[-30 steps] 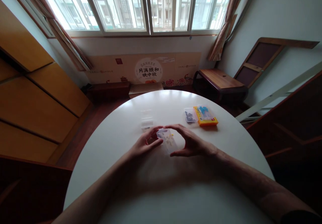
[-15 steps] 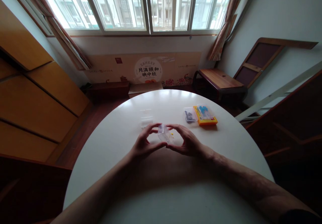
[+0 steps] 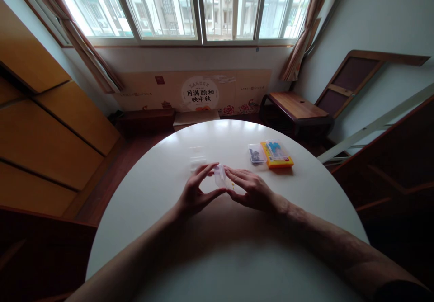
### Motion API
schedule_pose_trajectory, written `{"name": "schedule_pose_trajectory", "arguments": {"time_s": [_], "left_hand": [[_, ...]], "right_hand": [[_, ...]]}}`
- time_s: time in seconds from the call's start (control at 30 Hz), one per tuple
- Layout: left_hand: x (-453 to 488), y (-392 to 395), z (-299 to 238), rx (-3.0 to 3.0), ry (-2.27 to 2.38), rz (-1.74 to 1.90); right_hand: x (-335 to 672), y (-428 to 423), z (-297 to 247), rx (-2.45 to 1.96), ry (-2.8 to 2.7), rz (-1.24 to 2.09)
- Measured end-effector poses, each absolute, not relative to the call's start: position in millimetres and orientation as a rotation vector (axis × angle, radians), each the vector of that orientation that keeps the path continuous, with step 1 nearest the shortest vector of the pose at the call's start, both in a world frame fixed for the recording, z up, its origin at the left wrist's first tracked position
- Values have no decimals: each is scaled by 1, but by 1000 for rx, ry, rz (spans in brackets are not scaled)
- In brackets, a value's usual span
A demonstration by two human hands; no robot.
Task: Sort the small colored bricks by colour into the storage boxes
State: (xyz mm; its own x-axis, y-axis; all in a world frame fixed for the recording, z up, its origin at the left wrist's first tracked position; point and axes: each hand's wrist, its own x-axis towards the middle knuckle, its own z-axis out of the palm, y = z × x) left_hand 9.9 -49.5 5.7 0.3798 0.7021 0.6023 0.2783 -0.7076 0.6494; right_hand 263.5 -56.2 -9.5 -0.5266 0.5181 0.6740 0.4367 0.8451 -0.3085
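Observation:
A small clear plastic box with tiny yellow bits inside is tipped up on edge above the round white table. My left hand pinches it from the left between thumb and stretched fingers. My right hand grips it from the right, fingers curled round its far side. Both hands meet at the box near the table's middle.
Another clear box lies just beyond my left hand. Further right sit a clear box of dark pieces and an orange box with blue pieces. Beyond the table are a wooden bench, cabinets at left and a window.
The clear box has been tilted from lying flat to standing on edge, and both hands have closed in tighter around it, shifting slightly away from me.

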Motion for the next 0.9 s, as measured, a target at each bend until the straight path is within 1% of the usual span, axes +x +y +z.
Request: {"name": "schedule_pose_trajectory", "arguments": {"time_s": [0.3,0.73,0.9], "left_hand": [[11,-50,7,2299,852,1271],[9,-50,2,2359,886,1241],[12,-51,3,2395,907,1237]], "right_hand": [[263,-55,-9,-644,-2262,28],[265,-56,-10,-655,-2263,90],[265,-56,-11,-654,-2274,63]]}}
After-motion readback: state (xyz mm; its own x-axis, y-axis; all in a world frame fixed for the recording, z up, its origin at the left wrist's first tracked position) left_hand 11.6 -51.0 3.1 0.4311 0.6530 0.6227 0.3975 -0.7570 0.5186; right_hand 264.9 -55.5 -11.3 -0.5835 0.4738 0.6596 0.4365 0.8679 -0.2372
